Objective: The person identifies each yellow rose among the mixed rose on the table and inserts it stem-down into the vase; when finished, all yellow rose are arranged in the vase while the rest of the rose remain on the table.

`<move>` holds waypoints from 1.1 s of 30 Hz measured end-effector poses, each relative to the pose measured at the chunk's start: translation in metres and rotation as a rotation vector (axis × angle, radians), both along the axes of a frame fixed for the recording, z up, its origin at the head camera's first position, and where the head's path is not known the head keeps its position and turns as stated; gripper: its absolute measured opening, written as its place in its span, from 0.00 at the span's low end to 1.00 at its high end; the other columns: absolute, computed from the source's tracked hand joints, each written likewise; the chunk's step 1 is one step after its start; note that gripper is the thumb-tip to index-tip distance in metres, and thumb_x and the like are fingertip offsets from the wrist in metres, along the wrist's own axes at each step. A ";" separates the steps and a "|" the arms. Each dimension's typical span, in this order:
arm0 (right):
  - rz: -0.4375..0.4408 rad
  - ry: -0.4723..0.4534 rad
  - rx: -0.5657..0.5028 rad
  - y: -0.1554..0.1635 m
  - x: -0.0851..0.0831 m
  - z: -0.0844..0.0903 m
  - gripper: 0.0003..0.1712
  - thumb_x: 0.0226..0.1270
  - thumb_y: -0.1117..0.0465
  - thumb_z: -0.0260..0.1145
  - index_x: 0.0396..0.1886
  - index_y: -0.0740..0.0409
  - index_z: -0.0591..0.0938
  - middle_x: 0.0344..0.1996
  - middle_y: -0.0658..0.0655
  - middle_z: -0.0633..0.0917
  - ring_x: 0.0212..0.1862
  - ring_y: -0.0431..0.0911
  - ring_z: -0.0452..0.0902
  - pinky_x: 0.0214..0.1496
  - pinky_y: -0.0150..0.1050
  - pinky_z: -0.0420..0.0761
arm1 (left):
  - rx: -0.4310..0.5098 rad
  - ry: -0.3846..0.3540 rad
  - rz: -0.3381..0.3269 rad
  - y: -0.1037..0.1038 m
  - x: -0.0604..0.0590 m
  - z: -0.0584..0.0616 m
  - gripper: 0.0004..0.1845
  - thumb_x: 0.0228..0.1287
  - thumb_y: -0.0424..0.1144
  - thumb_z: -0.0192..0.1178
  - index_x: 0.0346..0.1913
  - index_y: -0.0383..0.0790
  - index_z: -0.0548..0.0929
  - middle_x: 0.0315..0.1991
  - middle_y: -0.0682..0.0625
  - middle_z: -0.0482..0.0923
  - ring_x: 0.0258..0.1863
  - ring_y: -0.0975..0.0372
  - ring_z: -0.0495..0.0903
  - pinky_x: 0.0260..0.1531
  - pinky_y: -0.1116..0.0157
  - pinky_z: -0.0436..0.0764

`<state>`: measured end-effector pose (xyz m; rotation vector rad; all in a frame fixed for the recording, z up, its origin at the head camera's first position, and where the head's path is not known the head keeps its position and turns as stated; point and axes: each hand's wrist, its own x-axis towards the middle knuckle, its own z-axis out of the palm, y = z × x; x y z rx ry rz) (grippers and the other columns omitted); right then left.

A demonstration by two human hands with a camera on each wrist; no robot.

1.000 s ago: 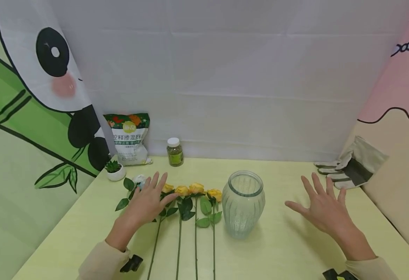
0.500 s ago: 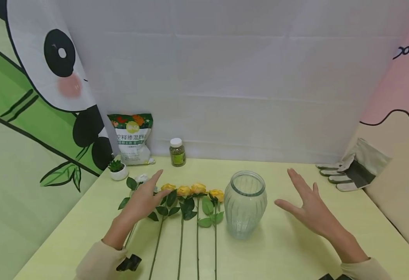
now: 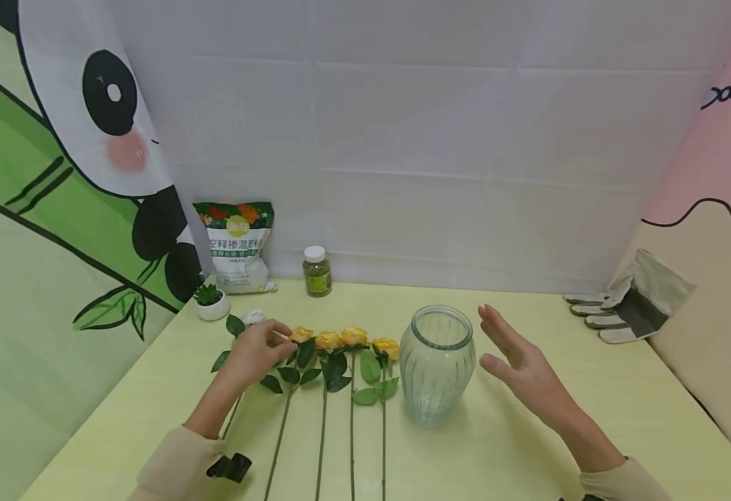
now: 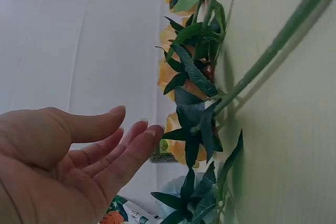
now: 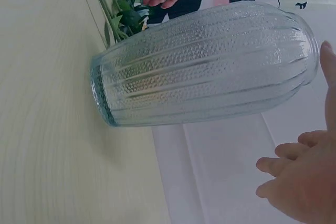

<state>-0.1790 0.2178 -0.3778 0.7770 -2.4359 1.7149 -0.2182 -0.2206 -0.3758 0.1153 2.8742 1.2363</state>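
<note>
Several yellow roses (image 3: 328,340) on long green stems lie in a row on the table, with a white flower (image 3: 253,317) at their left. My left hand (image 3: 255,355) hovers over the leftmost rose (image 4: 175,124); in the left wrist view thumb and fingers are apart, with nothing between them and the fingertips close to the bloom. A ribbed clear glass vase (image 3: 437,376) stands upright right of the roses. Beside its right side is my right hand (image 3: 528,383), fingers extended; the right wrist view shows the thumb near the vase rim and a gap to the other fingers.
A fertilizer bag (image 3: 240,250), a small jar with a white lid (image 3: 317,273) and a potted succulent (image 3: 211,303) stand at the back left. Grey-white work gloves (image 3: 634,303) lie at the right edge. A white cloth (image 3: 403,139) hangs behind the table.
My right hand has moved left, closer to the vase. My left hand has lowered toward the leftmost yellow rose, its spread fingers now bent.
</note>
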 end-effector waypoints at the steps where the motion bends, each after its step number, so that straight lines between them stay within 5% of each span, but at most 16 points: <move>1: 0.031 -0.010 -0.033 -0.002 0.000 -0.001 0.43 0.77 0.65 0.59 0.82 0.49 0.48 0.80 0.55 0.52 0.78 0.54 0.46 0.65 0.22 0.64 | 0.005 -0.012 0.006 -0.001 0.000 -0.002 0.15 0.70 0.35 0.64 0.53 0.29 0.78 0.39 0.44 0.85 0.38 0.51 0.85 0.33 0.57 0.84; 10: 0.167 -0.079 -0.192 -0.023 -0.002 -0.005 0.45 0.73 0.55 0.66 0.82 0.50 0.52 0.79 0.60 0.52 0.77 0.62 0.46 0.66 0.29 0.68 | -0.082 -0.042 0.014 -0.001 0.002 -0.011 0.11 0.68 0.32 0.65 0.47 0.27 0.81 0.34 0.45 0.82 0.28 0.58 0.83 0.28 0.59 0.84; 17: 0.224 -0.054 -0.266 -0.031 -0.007 0.001 0.53 0.64 0.46 0.72 0.81 0.52 0.54 0.78 0.58 0.57 0.77 0.60 0.50 0.68 0.32 0.68 | -0.132 -0.039 0.006 -0.002 0.001 -0.017 0.13 0.73 0.36 0.60 0.28 0.33 0.81 0.23 0.46 0.79 0.22 0.57 0.79 0.21 0.63 0.74; 24: 0.208 -0.083 -0.305 -0.035 -0.008 0.002 0.49 0.62 0.57 0.76 0.78 0.59 0.61 0.77 0.60 0.58 0.78 0.53 0.46 0.71 0.28 0.63 | -0.169 -0.053 0.007 0.000 -0.002 -0.026 0.14 0.73 0.38 0.60 0.29 0.34 0.83 0.19 0.47 0.79 0.19 0.58 0.79 0.19 0.64 0.75; 33: 0.127 -0.118 -0.301 -0.038 -0.009 0.001 0.43 0.63 0.71 0.71 0.77 0.58 0.64 0.76 0.56 0.64 0.76 0.53 0.54 0.69 0.30 0.67 | -0.169 -0.024 0.008 0.001 -0.008 -0.033 0.18 0.72 0.40 0.62 0.21 0.39 0.82 0.12 0.49 0.74 0.12 0.61 0.73 0.15 0.66 0.70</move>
